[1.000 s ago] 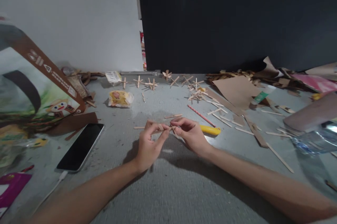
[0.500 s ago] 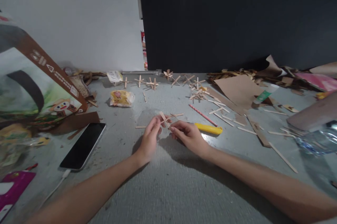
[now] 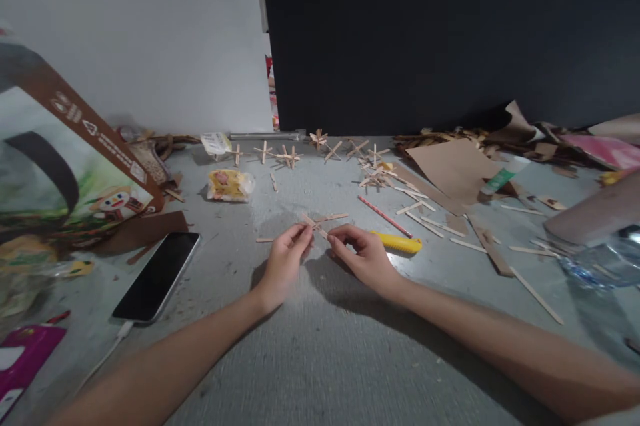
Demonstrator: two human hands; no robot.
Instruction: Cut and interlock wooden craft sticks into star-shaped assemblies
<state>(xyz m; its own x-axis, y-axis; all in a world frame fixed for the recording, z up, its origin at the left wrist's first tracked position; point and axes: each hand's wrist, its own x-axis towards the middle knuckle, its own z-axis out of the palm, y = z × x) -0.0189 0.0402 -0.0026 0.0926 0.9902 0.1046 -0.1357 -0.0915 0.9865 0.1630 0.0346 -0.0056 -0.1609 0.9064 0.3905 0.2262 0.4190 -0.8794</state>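
My left hand (image 3: 283, 265) and my right hand (image 3: 365, 255) meet at the middle of a grey table (image 3: 320, 353). Both pinch a small cross of wooden craft sticks (image 3: 315, 225) held low over the surface. The left fingers grip its near end, the right fingers close beside it. Loose sticks (image 3: 332, 217) lie just behind the hands. A yellow utility knife (image 3: 396, 243) rests right of my right hand.
A black phone (image 3: 157, 275) with a white cable lies at left, below a printed cardboard box (image 3: 65, 166). Finished stick crosses (image 3: 280, 156) line the back edge. Cardboard scraps (image 3: 453, 169), a glue tube (image 3: 500, 179), a pink straw (image 3: 384, 215) and a plastic bottle (image 3: 597, 263) crowd the right.
The stick piece has been turned and lowered closer to the table. My hands have shifted slightly forward, still pinching it.
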